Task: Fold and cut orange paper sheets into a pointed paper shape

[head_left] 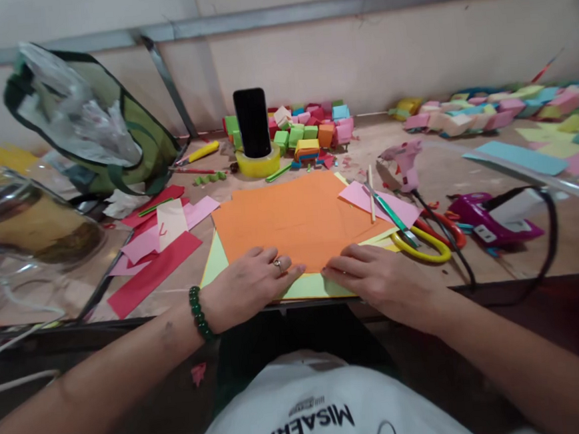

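An orange sheet of paper lies in front of me, over a pale green sheet that shows along its near edge and left side. Both hands work at the orange paper's near edge, a short gap between them. My left hand, with a ring and a green bead bracelet, has its fingers bent down on the paper and its thumb at the edge. My right hand pinches or presses the same edge, fingers together. What lies under the fingers is hidden.
Scissors with yellow handles, a wooden stick and a pink glue gun lie right. Red and pink paper strips lie left. Behind, a phone stands in a tape roll before colourful folded paper cubes.
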Tool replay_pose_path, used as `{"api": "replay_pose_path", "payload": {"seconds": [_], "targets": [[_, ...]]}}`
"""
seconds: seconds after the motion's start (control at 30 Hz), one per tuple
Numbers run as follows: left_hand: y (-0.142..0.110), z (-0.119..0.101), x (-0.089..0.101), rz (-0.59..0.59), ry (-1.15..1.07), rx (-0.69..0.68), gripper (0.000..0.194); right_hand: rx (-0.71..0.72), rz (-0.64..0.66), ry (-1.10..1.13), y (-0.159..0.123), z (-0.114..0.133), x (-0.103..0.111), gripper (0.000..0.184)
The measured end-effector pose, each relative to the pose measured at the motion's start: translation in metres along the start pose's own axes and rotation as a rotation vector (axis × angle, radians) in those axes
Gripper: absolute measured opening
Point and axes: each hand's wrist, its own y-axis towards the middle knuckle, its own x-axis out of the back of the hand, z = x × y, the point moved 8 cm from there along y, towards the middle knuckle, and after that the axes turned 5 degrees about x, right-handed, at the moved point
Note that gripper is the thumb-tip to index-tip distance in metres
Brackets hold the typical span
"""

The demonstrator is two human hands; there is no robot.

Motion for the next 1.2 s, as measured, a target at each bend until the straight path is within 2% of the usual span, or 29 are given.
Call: {"api": "replay_pose_path", "payload": {"seconds": [0.23, 0.33, 0.43, 0.5, 0.57, 0.7, 0.93, 1.07, 1.2], "targets": [[-0.04, 0.018, 0.005, -0.014, 0.022, 0.152, 0.034, -0.107, -0.073, 0.048, -0.023, -0.006, 0.008, 0.029], [-0.04, 0.015, 0.006, -0.038, 0.004, 0.193, 0.035, -0.181, -0.08, 0.047, -0.006, -0.004, 0.008, 0.031], [-0.03, 0.008, 0.005, -0.055, 0.015, 0.222, 0.038, -0.137, -0.065, 0.071, 0.026, 0.01, 0.004, 0.038], [-0.024, 0.002, 0.004, -0.075, 0.013, 0.236, 0.039, -0.123, -0.033, 0.09, 0.041, 0.015, -0.002, 0.03], [-0.021, -0.003, 0.002, -0.095, 0.007, 0.248, 0.039, -0.141, 0.0, 0.117, 0.045, 0.015, -0.008, 0.022], [-0.028, -0.005, -0.003, -0.179, -0.025, 0.286, 0.049, -0.255, 0.0, 0.166, 0.018, 0.002, -0.011, 0.019], [-0.037, -0.004, -0.004, -0.301, -0.138, 0.372, 0.051, -0.561, -0.139, 0.07, -0.046, -0.018, -0.002, 0.033], [-0.039, -0.001, -0.002, -0.312, -0.177, 0.431, 0.05, -0.633, -0.15, 0.062, -0.058, -0.02, 0.0, 0.035], [-0.04, 0.004, 0.005, -0.283, -0.211, 0.439, 0.045, -0.628, -0.161, 0.05, -0.06, -0.022, 0.003, 0.033]]}}
